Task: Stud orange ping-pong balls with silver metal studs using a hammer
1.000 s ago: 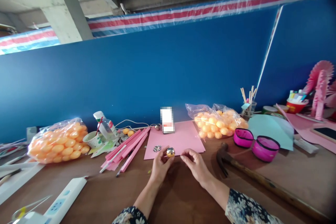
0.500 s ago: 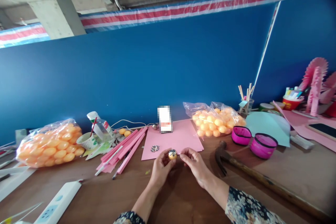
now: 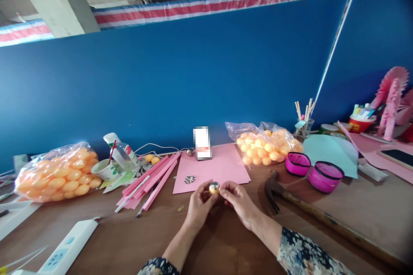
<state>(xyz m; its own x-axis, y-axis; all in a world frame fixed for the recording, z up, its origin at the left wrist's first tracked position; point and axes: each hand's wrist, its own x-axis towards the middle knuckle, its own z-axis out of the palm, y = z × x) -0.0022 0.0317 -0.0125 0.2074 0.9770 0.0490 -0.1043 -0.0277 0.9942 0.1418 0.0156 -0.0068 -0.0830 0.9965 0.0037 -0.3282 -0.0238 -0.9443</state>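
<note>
Between the fingers and thumb of my left hand [image 3: 198, 206] is an orange ball [image 3: 214, 189], partly covered with shiny silver pieces on its upper side. My right hand [image 3: 240, 204] is pinched closed, its fingertips at the ball's right side. Whatever those fingertips hold is too small to make out. Just beyond my hands lies a sheet of pink paper [image 3: 222, 163] with a small heap of silver pieces [image 3: 189, 179] on it. A silver-covered ball [image 3: 189, 152] sits at the paper's far edge, beside a blurred-out upright object [image 3: 202, 142].
Clear bags of orange balls stand left [image 3: 60, 180] and right [image 3: 263, 148]. Pink paper strips [image 3: 158, 180] and a plastic bottle [image 3: 124, 152] are on the left, with a power strip [image 3: 69, 247] nearer. To my right lie a claw hammer [image 3: 319, 212] and magenta bands [image 3: 325, 176].
My right fingertips have moved in from just beside the ball to touch its right side. The left hand still holds the ball, turned slightly. The view has shifted a little.
</note>
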